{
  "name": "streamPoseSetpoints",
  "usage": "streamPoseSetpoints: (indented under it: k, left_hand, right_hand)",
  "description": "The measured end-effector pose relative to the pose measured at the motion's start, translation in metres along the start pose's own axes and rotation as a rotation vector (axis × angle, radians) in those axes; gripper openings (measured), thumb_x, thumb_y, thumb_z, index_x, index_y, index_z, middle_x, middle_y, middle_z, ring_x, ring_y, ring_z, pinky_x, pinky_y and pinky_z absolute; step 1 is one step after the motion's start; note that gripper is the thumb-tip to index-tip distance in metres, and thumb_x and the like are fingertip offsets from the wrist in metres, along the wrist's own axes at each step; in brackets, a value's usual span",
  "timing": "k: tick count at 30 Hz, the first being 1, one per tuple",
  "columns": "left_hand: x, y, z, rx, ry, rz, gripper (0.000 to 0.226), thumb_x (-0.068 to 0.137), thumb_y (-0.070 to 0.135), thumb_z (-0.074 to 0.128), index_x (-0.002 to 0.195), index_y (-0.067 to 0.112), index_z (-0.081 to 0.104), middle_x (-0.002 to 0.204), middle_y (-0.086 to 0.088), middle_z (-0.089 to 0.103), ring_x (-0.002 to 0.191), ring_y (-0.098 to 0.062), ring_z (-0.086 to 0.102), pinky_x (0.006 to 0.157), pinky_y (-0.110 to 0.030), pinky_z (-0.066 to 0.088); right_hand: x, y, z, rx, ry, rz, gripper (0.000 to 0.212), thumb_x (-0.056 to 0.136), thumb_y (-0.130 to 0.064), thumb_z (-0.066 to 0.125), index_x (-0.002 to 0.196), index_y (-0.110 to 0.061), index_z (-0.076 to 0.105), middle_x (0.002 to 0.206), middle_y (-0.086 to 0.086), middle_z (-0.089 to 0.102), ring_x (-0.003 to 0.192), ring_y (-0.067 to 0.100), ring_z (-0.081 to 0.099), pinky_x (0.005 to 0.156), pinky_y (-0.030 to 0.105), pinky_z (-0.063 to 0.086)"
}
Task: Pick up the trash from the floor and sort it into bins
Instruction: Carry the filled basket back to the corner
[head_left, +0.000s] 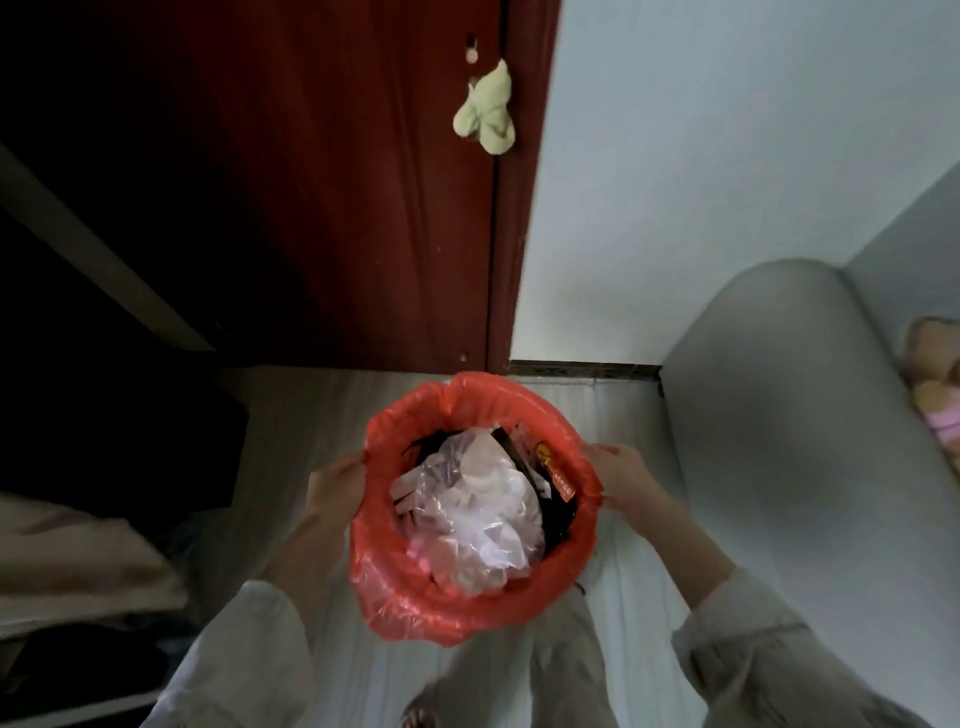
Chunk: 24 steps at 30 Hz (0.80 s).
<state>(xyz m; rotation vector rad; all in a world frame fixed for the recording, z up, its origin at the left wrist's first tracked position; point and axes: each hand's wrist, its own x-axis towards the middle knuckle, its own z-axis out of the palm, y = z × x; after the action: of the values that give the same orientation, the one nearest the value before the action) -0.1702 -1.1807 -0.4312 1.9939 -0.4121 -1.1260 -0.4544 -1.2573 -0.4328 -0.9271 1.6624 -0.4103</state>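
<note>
A bin (475, 506) lined with a red bag (400, 597) sits in the middle of the view, seen from above, and both hands are at its rim. The left hand (335, 491) is against the bin's left side, fingers curled round the bag's folded edge. The right hand (626, 480) is against the right side, fingers bent onto the bag there (how firmly it grips cannot be told through the blur).

Inside the bin lies the trash: a crumpled clear plastic bag (478, 519) fills most of the opening, with dark wrappers and an orange packet (558, 480) tucked at its right side.

Behind the bin stands a dark red door (363, 208) with a pale green cloth (485, 111) hanging on it. To the right of the bin is a grey sofa arm (779, 415); beyond the door, a pale wall (701, 156). Light floor (311, 405) shows around the bin.
</note>
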Motion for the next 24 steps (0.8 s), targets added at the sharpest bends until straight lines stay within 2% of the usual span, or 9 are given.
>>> streamPoseSetpoints:
  k: [2,4,7,9,12,16,18,20,24]
  left_hand:
    - [0.025,0.015,0.052,-0.005,0.001,-0.021,0.028,0.092,0.000,0.046,0.112,0.006,0.063,0.070,-0.008,0.058,0.040,0.002,0.051,0.052,-0.021,0.047]
    - [0.047,0.031,0.097,0.038,0.039,-0.041,0.028,0.092,0.001,0.046,0.108,0.012,0.065,0.063,0.000,0.051,0.031,0.003,0.045,0.047,-0.018,0.042]
    - [0.085,0.036,0.169,0.093,0.050,-0.074,0.029,0.090,-0.001,0.045,0.106,0.010,0.067,0.069,-0.006,0.057,0.048,-0.009,0.051,0.057,-0.023,0.043]
    - [0.108,0.035,0.216,0.120,0.017,-0.081,0.028,0.089,-0.001,0.046,0.108,0.003,0.067,0.082,-0.016,0.065,0.064,-0.016,0.051,0.067,-0.028,0.042]
    - [0.146,0.021,0.277,0.157,-0.085,-0.089,0.023,0.091,0.005,0.048,0.108,0.011,0.064,0.090,-0.017,0.065,0.063,-0.014,0.052,0.060,-0.027,0.043]
    - [0.204,-0.017,0.334,0.255,-0.151,-0.130,0.029,0.092,0.011,0.052,0.121,0.009,0.055,0.114,-0.024,0.060,0.083,-0.027,0.056,0.077,-0.037,0.045]
    - [0.238,-0.036,0.363,0.323,-0.187,-0.120,0.037,0.089,0.022,0.055,0.124,0.011,0.053,0.117,-0.017,0.060,0.087,-0.023,0.056,0.081,-0.040,0.047]
    - [0.272,-0.047,0.393,0.399,-0.234,-0.111,0.051,0.081,0.036,0.055,0.128,0.016,0.051,0.114,-0.007,0.059,0.091,-0.026,0.058,0.085,-0.042,0.048]
    - [0.333,-0.065,0.439,0.507,-0.308,-0.080,0.065,0.069,0.044,0.045,0.129,0.020,0.052,0.112,-0.007,0.060,0.100,-0.030,0.060,0.091,-0.047,0.049]
  right_hand:
    - [0.050,-0.007,-0.025,0.003,-0.009,0.031,0.022,0.094,-0.021,0.049,0.072,-0.021,0.053,0.079,0.002,0.056,0.076,0.021,0.054,0.073,0.030,0.047]
    - [0.090,-0.013,-0.044,-0.012,-0.019,0.048,0.025,0.094,-0.021,0.049,0.069,-0.020,0.052,0.072,0.000,0.053,0.065,0.015,0.050,0.063,0.026,0.043]
    - [0.153,-0.020,-0.077,-0.008,-0.037,0.079,0.022,0.092,-0.021,0.052,0.071,-0.017,0.059,0.069,0.003,0.057,0.062,0.015,0.053,0.069,0.030,0.047]
    - [0.197,-0.018,-0.096,-0.003,-0.008,0.112,0.012,0.092,-0.022,0.054,0.090,-0.018,0.065,0.078,0.002,0.062,0.069,0.016,0.058,0.077,0.032,0.050]
    - [0.272,-0.004,-0.120,-0.040,0.056,0.111,0.027,0.093,-0.025,0.052,0.111,-0.010,0.066,0.088,0.001,0.064,0.077,0.016,0.059,0.068,0.024,0.046]
    - [0.353,0.028,-0.127,-0.057,0.058,0.110,0.029,0.096,-0.024,0.049,0.117,-0.011,0.063,0.094,0.001,0.062,0.069,0.005,0.056,0.056,0.013,0.045]
    - [0.399,0.050,-0.124,-0.035,0.074,0.141,0.023,0.095,-0.025,0.052,0.110,-0.013,0.065,0.093,0.002,0.062,0.065,0.002,0.054,0.047,0.004,0.042]
    - [0.444,0.072,-0.118,-0.019,0.091,0.177,0.018,0.094,-0.032,0.053,0.087,-0.020,0.064,0.080,0.000,0.062,0.060,0.004,0.052,0.042,0.004,0.039]
    - [0.518,0.109,-0.105,-0.091,0.128,0.190,0.040,0.096,-0.039,0.045,0.060,-0.022,0.051,0.059,-0.003,0.050,0.055,0.009,0.045,0.045,0.011,0.038]
